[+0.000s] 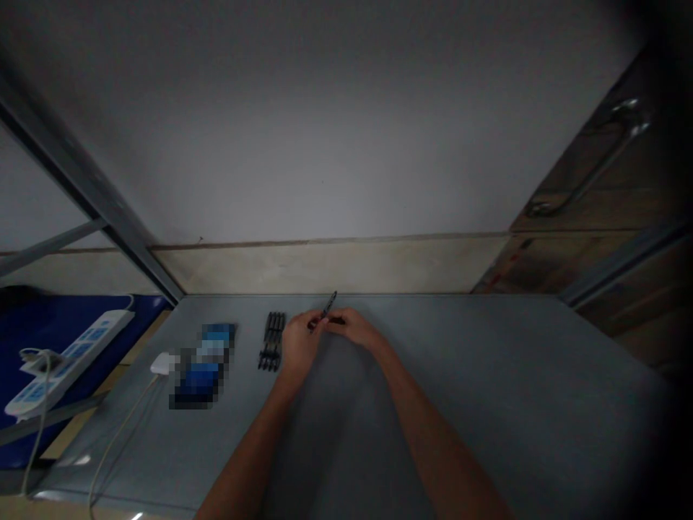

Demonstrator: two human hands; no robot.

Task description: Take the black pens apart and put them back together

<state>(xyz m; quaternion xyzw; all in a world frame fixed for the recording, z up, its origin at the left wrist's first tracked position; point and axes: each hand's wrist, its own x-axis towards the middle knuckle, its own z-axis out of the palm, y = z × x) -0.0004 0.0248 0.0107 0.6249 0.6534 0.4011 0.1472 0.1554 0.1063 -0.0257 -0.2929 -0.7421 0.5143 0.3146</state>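
Note:
A dark pen [330,303] slants up and to the right between my hands, near the back of the grey table [460,404]. My left hand [301,342] is closed, its fingers wrapped round the pen's lower part. My right hand [353,327] meets it from the right, thumb and fingertips pinched at the same pen; its exact hold is partly hidden in shadow. Just left of my left hand lie several dark pens [274,328] side by side in a row.
Farther left lie a pixelated flat item [203,368] and a white plug [163,364] with a cable. A white power strip [70,361] rests on a blue surface beyond the left edge. A wall [336,144] rises behind; metal posts [130,253] frame the table.

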